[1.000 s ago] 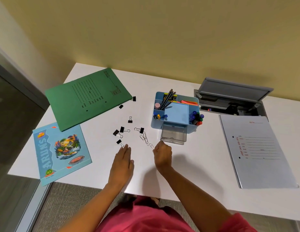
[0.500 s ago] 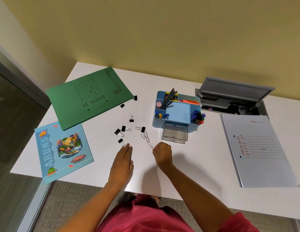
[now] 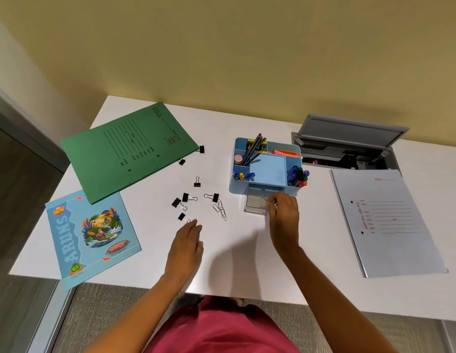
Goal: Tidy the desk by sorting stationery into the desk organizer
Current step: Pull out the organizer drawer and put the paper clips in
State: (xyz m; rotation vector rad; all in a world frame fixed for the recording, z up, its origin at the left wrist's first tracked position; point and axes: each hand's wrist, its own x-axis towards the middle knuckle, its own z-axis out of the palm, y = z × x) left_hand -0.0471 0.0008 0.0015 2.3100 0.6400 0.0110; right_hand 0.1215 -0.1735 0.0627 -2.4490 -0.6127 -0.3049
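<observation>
A light blue desk organizer (image 3: 269, 169) stands mid-desk, holding pencils, pens and sticky notes. Its clear drawer (image 3: 255, 203) is pulled out at the front. My right hand (image 3: 283, 212) hovers over the drawer's right side, fingers pinched on a silver paper clip (image 3: 264, 198). More silver paper clips (image 3: 220, 208) lie left of the drawer. Several black binder clips (image 3: 187, 197) are scattered further left. My left hand (image 3: 187, 240) rests flat on the desk, fingers apart, its tips beside one binder clip (image 3: 181, 216).
A green folder (image 3: 125, 149) lies at the back left with two binder clips at its edge. A blue notebook (image 3: 89, 233) overhangs the front left edge. A grey file (image 3: 385, 220) lies at the right. An open cable hatch (image 3: 346, 146) sits behind the organizer.
My right hand has moved from the paper clip pile rightward and up to the drawer, carrying a paper clip. The left hand has stayed in place.
</observation>
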